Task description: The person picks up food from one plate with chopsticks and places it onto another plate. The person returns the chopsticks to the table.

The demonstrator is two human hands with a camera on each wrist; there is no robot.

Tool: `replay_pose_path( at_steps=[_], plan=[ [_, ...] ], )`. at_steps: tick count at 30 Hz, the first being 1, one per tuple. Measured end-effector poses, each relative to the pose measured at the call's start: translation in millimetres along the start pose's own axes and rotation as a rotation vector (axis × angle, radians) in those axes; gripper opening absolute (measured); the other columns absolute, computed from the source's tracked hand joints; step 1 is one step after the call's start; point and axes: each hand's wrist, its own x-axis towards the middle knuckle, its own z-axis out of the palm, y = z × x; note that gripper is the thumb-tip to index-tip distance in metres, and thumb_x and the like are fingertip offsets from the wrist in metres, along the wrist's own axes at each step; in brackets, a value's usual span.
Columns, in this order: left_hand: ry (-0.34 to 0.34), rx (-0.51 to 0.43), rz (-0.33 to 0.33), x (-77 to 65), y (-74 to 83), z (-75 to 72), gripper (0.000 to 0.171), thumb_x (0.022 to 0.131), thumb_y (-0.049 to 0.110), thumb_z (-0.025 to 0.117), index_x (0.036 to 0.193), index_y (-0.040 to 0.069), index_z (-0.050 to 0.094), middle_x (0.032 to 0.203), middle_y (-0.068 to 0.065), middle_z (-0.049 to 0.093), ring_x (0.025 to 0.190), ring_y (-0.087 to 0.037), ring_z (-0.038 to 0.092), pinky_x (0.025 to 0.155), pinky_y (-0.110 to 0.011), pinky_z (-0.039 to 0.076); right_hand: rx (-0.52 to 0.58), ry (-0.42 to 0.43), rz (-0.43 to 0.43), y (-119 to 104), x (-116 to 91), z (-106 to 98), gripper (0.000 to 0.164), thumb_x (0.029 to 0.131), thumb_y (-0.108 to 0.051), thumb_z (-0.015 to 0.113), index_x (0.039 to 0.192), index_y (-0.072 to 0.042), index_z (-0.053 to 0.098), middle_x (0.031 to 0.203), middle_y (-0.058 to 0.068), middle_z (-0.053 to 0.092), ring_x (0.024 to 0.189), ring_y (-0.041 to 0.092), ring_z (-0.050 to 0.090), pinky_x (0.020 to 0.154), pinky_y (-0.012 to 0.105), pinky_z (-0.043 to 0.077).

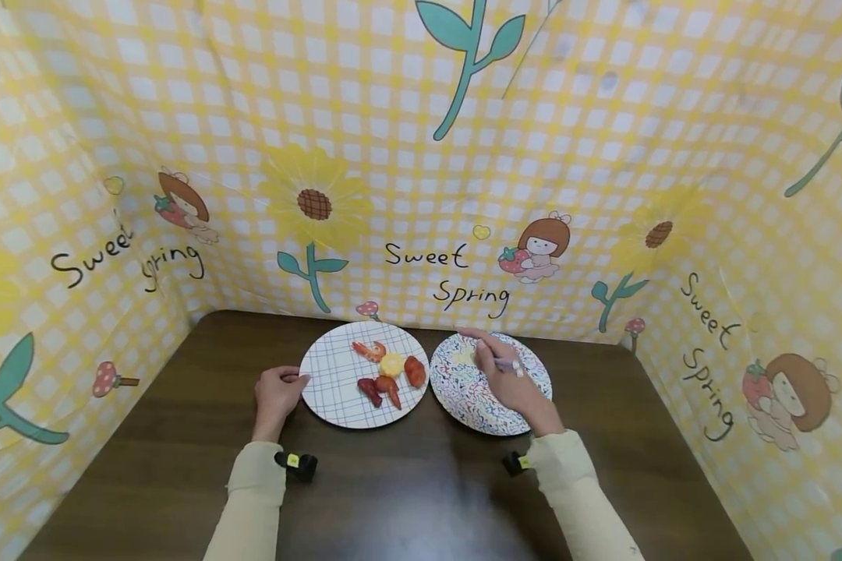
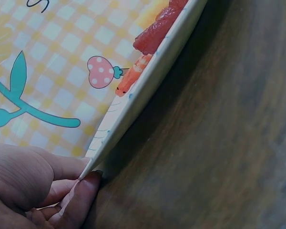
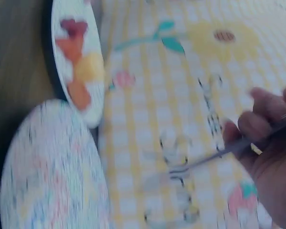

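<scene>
My left hand (image 1: 278,396) pinches the left rim of a white plate (image 1: 330,389) with blue grid lines, thumb and fingers on either side of the edge in the left wrist view. On its right half lie a shrimp (image 1: 369,351), a yellow piece (image 1: 391,365) and several red pieces of food (image 1: 415,372). Over the second plate (image 1: 463,397), speckled in many colours, my right hand (image 1: 515,388) holds a fork (image 3: 209,160). A pale, blurred piece (image 3: 155,182) shows at the fork's tines; its kind is unclear.
Both plates sit side by side at the back of a dark brown wooden table (image 1: 393,499). A yellow checked cloth (image 1: 407,187) with flower prints stands around the back and sides. Small black cameras (image 1: 302,466) are strapped to both wrists.
</scene>
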Motion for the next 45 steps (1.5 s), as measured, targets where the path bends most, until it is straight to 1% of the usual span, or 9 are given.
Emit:
replay_pose_path(
  at_steps=[3, 9, 13, 15, 17, 21, 24, 32, 45],
  plan=[
    [0.004, -0.003, 0.004, 2.1, -1.6, -0.5, 0.034, 0.092, 0.016, 0.071, 0.115, -0.009, 0.070, 0.103, -0.027, 0.071, 0.095, -0.037, 0.066, 0.072, -0.033, 0.048, -0.055, -0.020, 0.196, 16, -13, -23, 0.031, 0.110, -0.017, 0.043, 0.127, -0.003, 0.065, 0.073, 0.008, 0.057, 0.049, 0.008, 0.028, 0.059, 0.029, 0.038],
    [0.009, 0.004, 0.009, 3.3, -4.0, 1.1, 0.035, 0.092, 0.019, 0.072, 0.114, -0.008, 0.070, 0.102, -0.025, 0.072, 0.095, -0.036, 0.066, 0.075, -0.035, 0.047, -0.265, -0.047, 0.386, 61, -46, -63, 0.032, 0.098, -0.006, 0.053, 0.127, 0.008, 0.058, 0.068, 0.001, 0.051, 0.057, 0.012, 0.045, 0.055, 0.029, 0.041],
    [0.010, -0.003, 0.000, 2.2, -2.6, 2.5, 0.034, 0.092, 0.018, 0.072, 0.114, -0.008, 0.071, 0.102, -0.025, 0.072, 0.096, -0.037, 0.065, 0.075, -0.035, 0.046, -0.420, -0.098, 0.480, 90, -67, -81, 0.045, 0.095, 0.000, 0.049, 0.138, 0.014, 0.047, 0.084, 0.023, 0.062, 0.070, 0.030, 0.059, 0.065, 0.042, 0.051],
    [0.009, -0.003, -0.003, 2.0, -1.4, 3.2, 0.034, 0.093, 0.018, 0.072, 0.114, -0.008, 0.071, 0.102, -0.025, 0.072, 0.096, -0.037, 0.065, 0.074, -0.035, 0.046, -0.498, -0.152, 0.558, 101, -75, -86, 0.047, 0.096, 0.002, 0.047, 0.140, 0.018, 0.041, 0.108, 0.037, 0.061, 0.095, 0.045, 0.062, 0.085, 0.053, 0.052],
    [0.007, 0.002, -0.012, 1.7, -1.7, 2.6, 0.034, 0.093, 0.019, 0.072, 0.115, -0.008, 0.071, 0.103, -0.025, 0.072, 0.097, -0.036, 0.065, 0.075, -0.034, 0.046, -0.555, -0.212, 0.649, 109, -81, -88, 0.052, 0.096, 0.004, 0.046, 0.143, 0.021, 0.035, 0.132, 0.046, 0.047, 0.121, 0.055, 0.052, 0.102, 0.060, 0.044],
    [0.005, 0.008, -0.017, 1.9, -2.3, 1.6, 0.035, 0.094, 0.018, 0.071, 0.116, -0.008, 0.070, 0.105, -0.026, 0.071, 0.099, -0.037, 0.064, 0.077, -0.037, 0.046, -0.616, -0.249, 0.805, 117, -86, -87, 0.058, 0.091, 0.006, 0.048, 0.143, 0.025, 0.028, 0.133, 0.053, 0.034, 0.119, 0.061, 0.050, 0.102, 0.064, 0.044],
    [0.008, 0.011, -0.020, 2.0, -2.1, 1.5, 0.035, 0.093, 0.018, 0.071, 0.116, -0.008, 0.070, 0.105, -0.026, 0.071, 0.099, -0.037, 0.063, 0.079, -0.039, 0.045, -0.652, -0.233, 0.846, 117, -87, -84, 0.054, 0.091, 0.005, 0.050, 0.136, 0.027, 0.032, 0.120, 0.050, 0.039, 0.102, 0.059, 0.055, 0.091, 0.064, 0.048],
    [-0.002, 0.009, -0.025, 0.4, -0.1, 1.7, 0.035, 0.094, 0.019, 0.071, 0.117, -0.007, 0.070, 0.106, -0.024, 0.071, 0.099, -0.035, 0.063, 0.078, -0.037, 0.045, -0.705, -0.241, 0.857, 114, -85, -80, 0.021, 0.091, 0.007, 0.050, 0.104, 0.020, 0.059, 0.102, 0.040, 0.049, 0.091, 0.053, 0.056, 0.083, 0.061, 0.049],
    [-0.011, 0.024, -0.008, 2.3, 0.0, 0.3, 0.036, 0.093, 0.019, 0.070, 0.118, -0.007, 0.070, 0.105, -0.025, 0.071, 0.098, -0.036, 0.064, 0.074, -0.033, 0.045, -0.735, -0.205, 0.764, 127, -92, -84, 0.014, 0.089, 0.007, 0.055, 0.095, 0.016, 0.064, 0.092, 0.031, 0.057, 0.083, 0.045, 0.060, 0.076, 0.057, 0.052]
  ],
)
